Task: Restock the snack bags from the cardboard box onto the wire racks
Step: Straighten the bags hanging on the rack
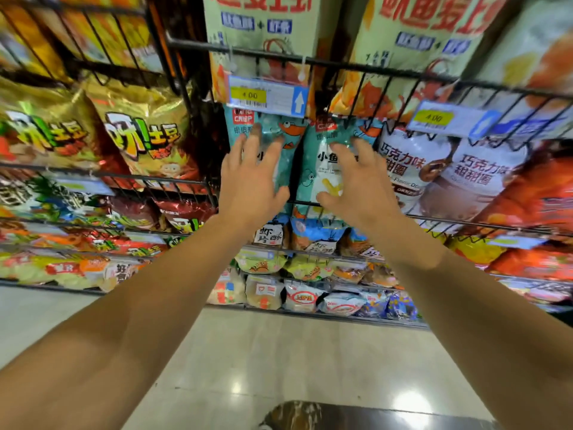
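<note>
Below, glossy pale floor [263,352].

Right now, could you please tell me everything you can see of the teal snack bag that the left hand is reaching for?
The teal snack bag stands upright in the middle wire rack, beside a matching bag on its right. It looks like glossy plastic film, printed with an orange cartoon shrimp and a red-and-white logo at the top corner. A price tag reading 4.00 hangs over its top edge. The left hand covers its lower half, fingers spread and straight; whether they touch the film is unclear.
</note>
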